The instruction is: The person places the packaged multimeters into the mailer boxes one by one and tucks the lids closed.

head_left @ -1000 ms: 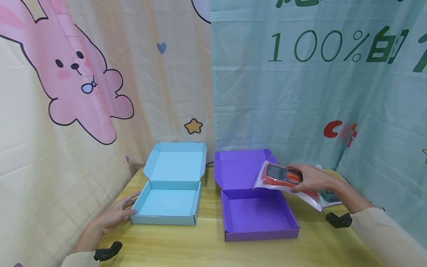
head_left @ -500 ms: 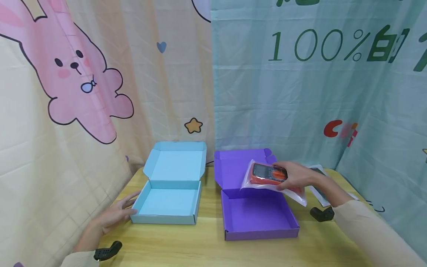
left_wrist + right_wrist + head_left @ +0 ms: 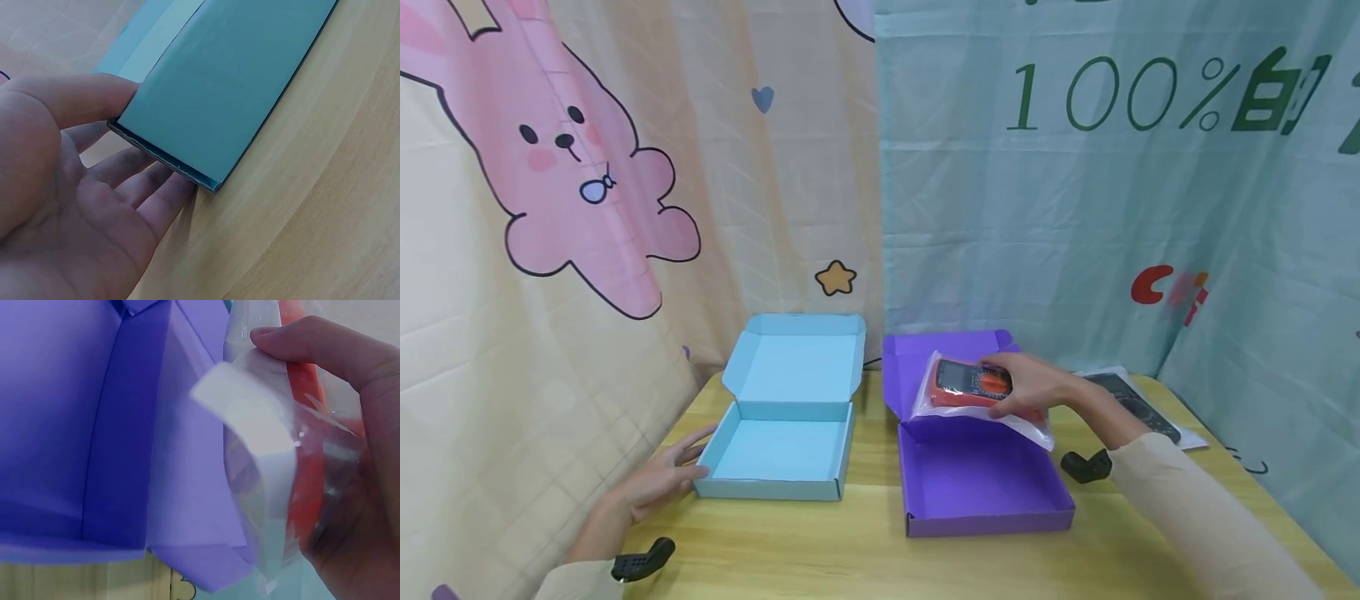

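In the head view, my right hand (image 3: 1032, 385) grips an orange digital multimeter (image 3: 957, 378) in a clear plastic bag (image 3: 1030, 430). It holds the multimeter tilted above the back of the open purple box (image 3: 985, 483), in front of the raised lid. The right wrist view shows the bag (image 3: 259, 425) close to the purple box wall (image 3: 125, 437), my thumb across it. My left hand (image 3: 658, 479) rests at the left front corner of the light blue box (image 3: 775, 492). In the left wrist view its fingers lie extended along the box's side (image 3: 219, 100), thumb at the top edge.
A second bagged flat item (image 3: 1131, 404) with a dark, dial-like face lies on the wooden table (image 3: 820, 550) at the right, behind my right forearm. Both boxes have their lids raised at the back. Printed curtains (image 3: 1000, 217) hang behind the table.
My right hand has carried the bagged multimeter leftward, across the purple box's lid. The second bagged item is more visible now. My left hand and both boxes have stayed put.
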`<action>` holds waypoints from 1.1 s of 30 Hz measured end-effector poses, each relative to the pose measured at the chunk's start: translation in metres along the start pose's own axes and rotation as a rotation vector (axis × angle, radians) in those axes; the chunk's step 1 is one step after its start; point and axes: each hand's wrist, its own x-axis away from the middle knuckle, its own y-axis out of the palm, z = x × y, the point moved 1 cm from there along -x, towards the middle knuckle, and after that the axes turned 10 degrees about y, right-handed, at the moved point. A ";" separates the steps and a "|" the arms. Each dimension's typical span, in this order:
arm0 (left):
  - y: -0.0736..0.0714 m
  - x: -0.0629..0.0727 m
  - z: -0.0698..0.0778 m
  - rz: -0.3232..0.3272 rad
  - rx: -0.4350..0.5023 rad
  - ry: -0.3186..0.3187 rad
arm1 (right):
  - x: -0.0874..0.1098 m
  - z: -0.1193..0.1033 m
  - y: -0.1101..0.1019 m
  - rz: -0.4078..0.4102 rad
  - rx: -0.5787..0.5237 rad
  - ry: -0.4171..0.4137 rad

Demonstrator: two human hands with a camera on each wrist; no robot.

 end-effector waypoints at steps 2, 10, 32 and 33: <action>-0.001 0.000 0.000 -0.005 0.008 0.003 | -0.004 -0.005 0.001 0.007 0.007 -0.011; -0.001 -0.001 -0.003 -0.004 0.013 0.004 | -0.019 -0.024 0.008 -0.023 -0.027 -0.053; 0.001 0.003 0.002 -0.032 0.050 0.028 | -0.071 -0.088 0.032 -0.073 -0.012 -0.139; 0.001 0.003 0.002 -0.033 0.050 0.030 | -0.073 -0.090 0.033 -0.077 -0.008 -0.142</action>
